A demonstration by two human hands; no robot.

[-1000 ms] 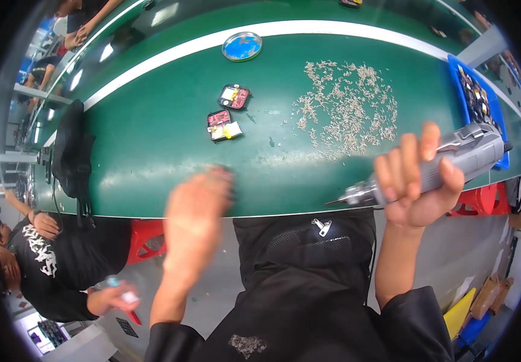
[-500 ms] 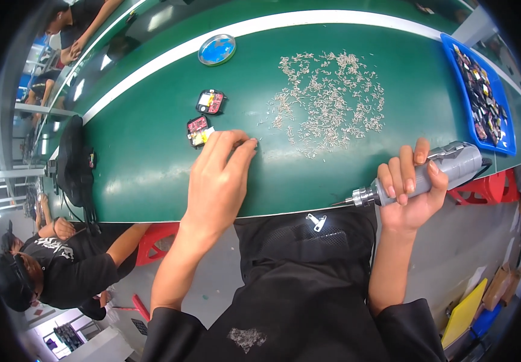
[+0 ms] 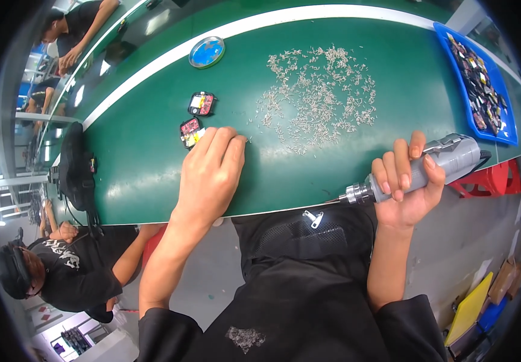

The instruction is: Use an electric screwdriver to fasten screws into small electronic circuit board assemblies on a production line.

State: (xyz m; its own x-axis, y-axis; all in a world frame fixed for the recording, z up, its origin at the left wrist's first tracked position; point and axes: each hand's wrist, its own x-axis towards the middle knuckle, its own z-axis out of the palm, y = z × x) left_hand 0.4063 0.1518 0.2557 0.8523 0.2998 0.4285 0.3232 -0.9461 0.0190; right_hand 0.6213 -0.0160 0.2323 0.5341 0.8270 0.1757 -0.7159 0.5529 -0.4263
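My right hand (image 3: 406, 184) is wrapped around a grey driver (image 3: 453, 160), fingers curled over its body and thumb along the near side. Its bit points left at the near edge of the tabletop (image 3: 140, 166); it is so thin and dark that I can't make out its tip clearly. The driver's back end is in view, with something dark beside it that I can't identify.

My left hand (image 3: 212, 172) is over the tabletop, back up, fingers bent and close together. The fingertips are mostly turned from view, so I cannot tell whether they pinch anything. It covers the near right part of the lower unit (image 3: 189, 128), a dark case with red and pale parts inside; whether I touch it is unclear. The upper unit (image 3: 202, 104) lies just beyond, fully visible, its details too small to read.

Right of them, loose screws (image 3: 324, 99) spread in a patch, too small to tell singly. A round dish (image 3: 207, 52) with a blue inside sits farther back. At far right, a blue bin (image 3: 511, 133) holds a jumble of small dark pieces, many overlapping.
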